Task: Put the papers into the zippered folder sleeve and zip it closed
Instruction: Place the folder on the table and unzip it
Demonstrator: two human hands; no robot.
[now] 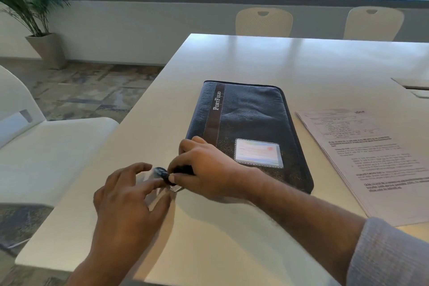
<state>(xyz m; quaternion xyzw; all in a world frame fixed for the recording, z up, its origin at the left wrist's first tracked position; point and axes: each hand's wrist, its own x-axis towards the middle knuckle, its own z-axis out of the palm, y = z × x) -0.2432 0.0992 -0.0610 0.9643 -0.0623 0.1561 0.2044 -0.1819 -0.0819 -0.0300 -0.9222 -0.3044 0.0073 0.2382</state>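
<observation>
Nearest the camera: left hand (130, 195) hovering over the white table (232, 227), fingers spread and loose, gripping nothing — fingertips reaching toward a small dark zipper pull (161, 173). Just beyond, right hand (204, 169) curling closed at the near left corner of the portfolio (250, 127), thumb and forefinger pinching at the pull; a metal tab (175, 188) showing below the thumb. Motion blur here, exact contact hard to confirm. Grey knit sleeve (390, 253) covering the right forearm.

Portfolio lying flat and closed, dark leather-look cover up, "PORTFOLIO" lettering along a brown stripe, clear card window near its front edge. Papers (371, 160) lying outside it, stacked on the table just to its right, not touching.

Further back: two cream chairs (264, 21) standing at the far table edge, potted palm (30, 7) by the window — far left.
</observation>
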